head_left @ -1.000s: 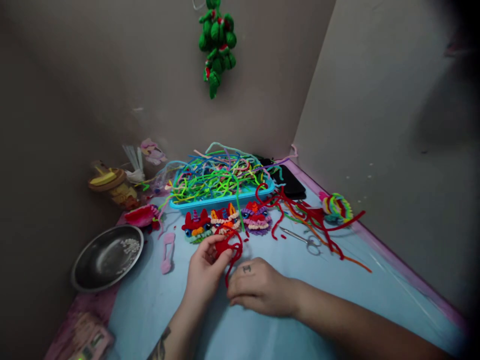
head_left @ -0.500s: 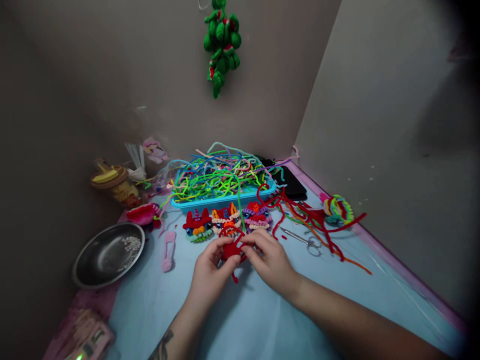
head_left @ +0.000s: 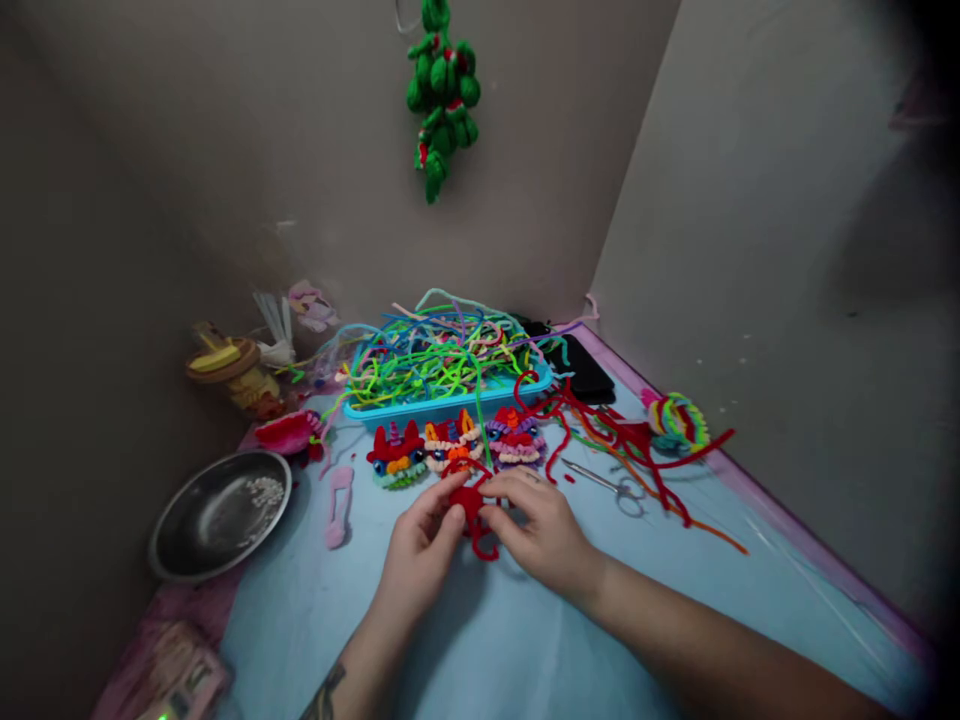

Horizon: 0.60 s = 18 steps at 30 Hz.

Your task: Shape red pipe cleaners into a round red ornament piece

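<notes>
Between my hands is a small red fuzzy yarn piece [head_left: 469, 502] with loose strand ends. My left hand [head_left: 427, 538] pinches its left side between thumb and fingers. At its right edge, my right hand [head_left: 541, 525] is closed on the red yarn, thumb and forefinger drawn together. One strand curls below the piece and another loops above it. Just beyond stand three colourful crocheted faces: a red and teal one [head_left: 397, 455], an orange and cream one [head_left: 453, 442] and a purple and red one [head_left: 514, 438].
Behind is a blue tray [head_left: 420, 411] heaped with coloured fuzzy strands. To the right lie scissors [head_left: 615, 488], red and orange strands [head_left: 660, 455] and a black phone-like object [head_left: 581, 370]. A metal bowl [head_left: 199, 540] and pink pin-shaped piece [head_left: 339, 508] are left. Green crocheted decorations [head_left: 442, 90] hang above.
The red piece has turned slightly in my fingers. Its lower strand now curls to the right, and my right thumb has moved lower, off the piece's top.
</notes>
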Available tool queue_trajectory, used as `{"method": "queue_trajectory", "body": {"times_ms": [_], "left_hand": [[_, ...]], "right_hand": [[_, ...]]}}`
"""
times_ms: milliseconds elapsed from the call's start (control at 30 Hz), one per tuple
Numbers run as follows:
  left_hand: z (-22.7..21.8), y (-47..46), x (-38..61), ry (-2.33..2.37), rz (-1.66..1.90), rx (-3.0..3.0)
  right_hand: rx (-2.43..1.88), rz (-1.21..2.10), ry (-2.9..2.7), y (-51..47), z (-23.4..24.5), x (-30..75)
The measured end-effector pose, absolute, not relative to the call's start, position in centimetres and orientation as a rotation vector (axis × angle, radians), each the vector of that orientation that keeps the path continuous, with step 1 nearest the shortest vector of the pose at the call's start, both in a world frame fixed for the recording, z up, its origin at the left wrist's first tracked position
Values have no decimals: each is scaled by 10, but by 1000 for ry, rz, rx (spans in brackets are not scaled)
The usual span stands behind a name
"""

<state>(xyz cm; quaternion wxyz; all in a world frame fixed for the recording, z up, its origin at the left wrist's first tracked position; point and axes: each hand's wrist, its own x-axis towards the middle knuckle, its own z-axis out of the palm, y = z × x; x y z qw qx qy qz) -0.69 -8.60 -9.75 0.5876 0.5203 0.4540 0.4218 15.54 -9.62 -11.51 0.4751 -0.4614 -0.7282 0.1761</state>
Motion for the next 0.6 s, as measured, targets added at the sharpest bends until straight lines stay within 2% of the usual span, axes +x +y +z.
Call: {"method": "queue_trajectory", "body": {"times_ms": [400, 600], "left_hand": [[-100, -83, -3, 1118, 1021, 1143], [-102, -83, -3, 1129, 1023, 1163]], "right_hand": [[-1220, 500, -1864, -94, -122, 157], [-1216, 636, -1712, -91, -121, 155]]}}
